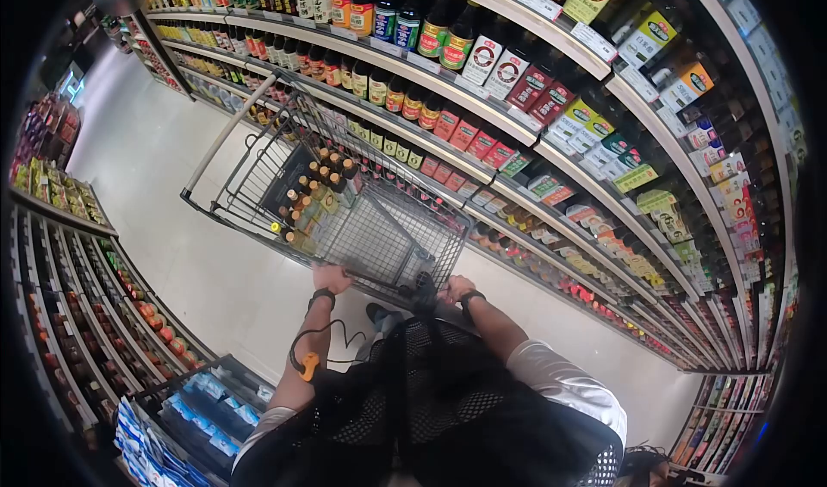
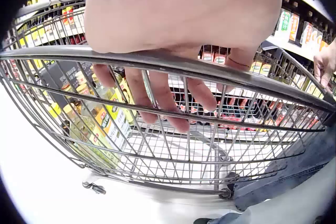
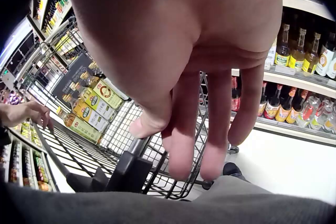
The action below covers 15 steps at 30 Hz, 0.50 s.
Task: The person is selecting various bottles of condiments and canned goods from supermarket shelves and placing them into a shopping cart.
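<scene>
A metal shopping cart (image 1: 388, 220) stands in front of the person, seen from its side. Several bottles with yellow and white labels (image 1: 323, 196) stand together at one end of its basket, beside a dark panel. The left hand (image 1: 332, 277) lies over the near side rim; in the left wrist view, the hand (image 2: 181, 29) has its palm above the rim (image 2: 252, 79) and its fingers hanging down against the wires. At the basket's other end, the right hand (image 1: 454, 289) is at the corner. The right wrist view shows this hand (image 3: 184, 66) with its thumb on the rim by a black corner piece (image 3: 128, 169), other fingers extended downward.
Long shelves (image 1: 508, 125) of bottles and boxes run along the cart's far side. Lower shelves (image 1: 95, 297) stand at the left, with a bin of blue and white packs (image 1: 202, 409) at the lower left. Pale floor (image 1: 155, 151) lies between them. The person's shoe (image 1: 376, 313) is close to the cart.
</scene>
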{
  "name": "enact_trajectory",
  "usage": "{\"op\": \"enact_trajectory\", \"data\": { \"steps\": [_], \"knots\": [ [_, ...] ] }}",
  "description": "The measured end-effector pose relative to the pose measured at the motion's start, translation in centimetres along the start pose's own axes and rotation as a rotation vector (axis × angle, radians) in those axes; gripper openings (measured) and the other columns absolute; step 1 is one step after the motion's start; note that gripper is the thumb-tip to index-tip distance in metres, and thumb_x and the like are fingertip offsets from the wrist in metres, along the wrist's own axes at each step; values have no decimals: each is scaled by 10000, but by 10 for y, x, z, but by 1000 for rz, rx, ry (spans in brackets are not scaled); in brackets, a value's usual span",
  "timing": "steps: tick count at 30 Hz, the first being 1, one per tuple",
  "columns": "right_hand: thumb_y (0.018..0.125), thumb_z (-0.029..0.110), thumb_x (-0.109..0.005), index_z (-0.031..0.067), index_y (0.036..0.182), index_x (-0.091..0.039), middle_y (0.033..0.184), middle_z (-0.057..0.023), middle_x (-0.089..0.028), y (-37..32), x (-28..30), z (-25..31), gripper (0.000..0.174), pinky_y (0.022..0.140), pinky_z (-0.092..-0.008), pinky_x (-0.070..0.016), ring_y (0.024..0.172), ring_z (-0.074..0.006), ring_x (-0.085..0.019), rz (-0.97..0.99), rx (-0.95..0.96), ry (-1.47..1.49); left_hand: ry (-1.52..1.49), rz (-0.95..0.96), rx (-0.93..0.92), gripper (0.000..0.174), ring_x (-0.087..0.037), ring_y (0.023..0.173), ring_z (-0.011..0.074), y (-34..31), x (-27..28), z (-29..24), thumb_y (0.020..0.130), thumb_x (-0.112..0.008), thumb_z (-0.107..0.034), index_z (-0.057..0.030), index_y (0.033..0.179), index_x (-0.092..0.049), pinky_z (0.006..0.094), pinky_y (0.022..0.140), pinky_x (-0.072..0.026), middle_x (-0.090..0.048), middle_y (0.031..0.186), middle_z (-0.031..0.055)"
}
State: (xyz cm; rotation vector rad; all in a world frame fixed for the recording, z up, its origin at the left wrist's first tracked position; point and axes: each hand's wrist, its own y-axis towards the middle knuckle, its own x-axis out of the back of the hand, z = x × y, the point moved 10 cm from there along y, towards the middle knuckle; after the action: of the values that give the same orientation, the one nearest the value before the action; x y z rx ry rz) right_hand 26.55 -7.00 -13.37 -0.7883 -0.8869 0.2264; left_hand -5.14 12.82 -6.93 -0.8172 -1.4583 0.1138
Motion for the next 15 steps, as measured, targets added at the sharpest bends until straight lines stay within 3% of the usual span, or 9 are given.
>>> {"op": "enact_trajectory", "data": {
  "steps": [2,3,5,6,9,12,13,14,15],
  "knots": [
    [859,153,-667,38,817,-707,803,-35,-732,6,-21,-1,129,623,-357,-553,713,-205,-695,331,-58,216,-12,49,57,376,-584,1121,255,-7,-7,9,777,-617,-518,-220,966,-745,553,1081,-222,-695,1087,75],
    [859,153,-667,38,817,-707,803,-35,-732,14,-12,0,129,623,-357,-553,713,-205,-695,346,-45,201,-21,51,79,376,-584,1121,255,-10,-8,13,777,-617,-518,-220,966,-745,553,1081,-222,-695,1087,75],
    [820,61,-672,19,870,-705,845,-64,-730,34,-28,-12,74,520,-327,-530,675,-214,-688,694,-179,829,-64,-151,28,347,-524,1188,256,-15,6,14,768,-639,-484,-222,975,-733,560,1084,-227,-671,1132,46],
    [795,51,-661,14,929,-704,894,-101,-727,48,-11,-17,146,497,-309,-514,678,-231,-690,573,-111,620,-53,-117,54,319,-474,1229,257,-15,3,14,771,-649,-445,-223,990,-716,567,1090,-229,-652,1155,17],
    [812,121,-608,44,1016,-712,818,-104,-725,73,59,-27,242,527,-297,-533,639,-195,-691,34,175,155,-20,-114,35,237,-496,1225,282,-6,-14,4,843,-568,-350,-226,977,-719,622,1125,-139,-677,1133,29],
    [828,122,-612,33,1008,-709,781,-106,-723,70,135,-3,222,542,-303,-548,618,-191,-698,-8,157,406,-2,-127,44,285,-514,1217,285,-8,-14,-4,868,-495,-330,-271,1026,-725,626,1142,-53,-686,1116,36],
    [854,128,-600,23,986,-705,748,-105,-717,82,161,-9,199,531,-302,-543,603,-178,-692,-136,200,401,84,-124,73,315,-526,1203,270,-12,-17,-13,874,-480,-340,-224,1048,-716,637,1142,-30,-671,1141,62],
    [880,128,-577,21,971,-702,732,-100,-709,90,171,-15,188,528,-300,-539,588,-171,-681,-107,237,595,123,-156,86,345,-518,1211,267,-20,-23,-22,878,-477,-347,-185,1087,-697,643,1141,-12,-658,1161,75],
    [889,120,-563,18,982,-700,694,-95,-693,57,215,5,194,538,-302,-542,580,-168,-672,-291,250,466,162,-188,99,381,-510,1219,263,-26,-29,-28,882,-473,-355,-147,1126,-679,648,1139,5,-646,1181,88]
  ]
}}
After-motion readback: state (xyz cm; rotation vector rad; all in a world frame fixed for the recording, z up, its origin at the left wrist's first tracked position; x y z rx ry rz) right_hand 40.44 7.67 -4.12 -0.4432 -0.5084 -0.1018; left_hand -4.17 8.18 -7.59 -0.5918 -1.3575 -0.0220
